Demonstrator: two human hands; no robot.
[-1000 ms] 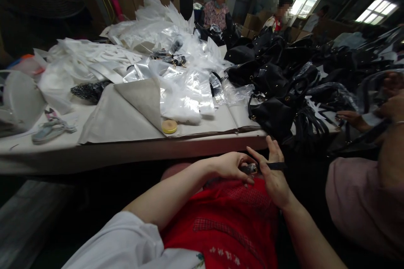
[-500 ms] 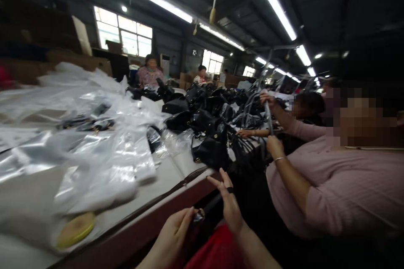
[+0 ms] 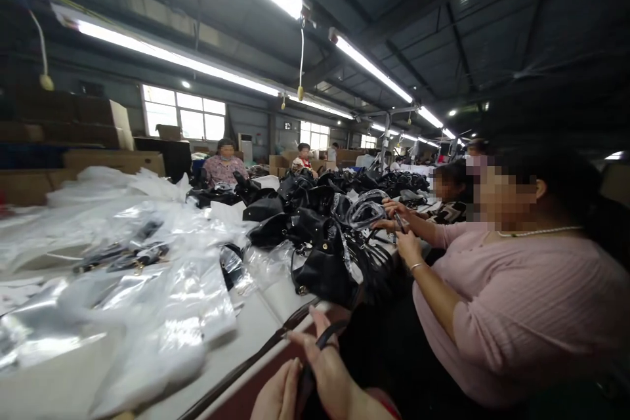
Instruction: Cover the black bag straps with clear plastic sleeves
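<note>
At the bottom edge of the head view, my left hand (image 3: 276,397) and my right hand (image 3: 329,374) come together on a thin black strap (image 3: 319,348). The strap loops over my right hand's fingers, which are pinched around it. My left hand's fingers curl against the strap's lower end; most of that hand is cut off by the frame. Both hands hover just below the edge of the long table (image 3: 256,328).
Clear plastic bags (image 3: 162,289) cover the table's near half. Black handbags (image 3: 319,256) are piled farther along. A person in a pink top (image 3: 516,302) sits close on my right, hands on a bag. More people work at the far end.
The view has swung up and to the right, from my lap to the room and ceiling. My hands have stayed together on the strap and now sit lower in the frame.
</note>
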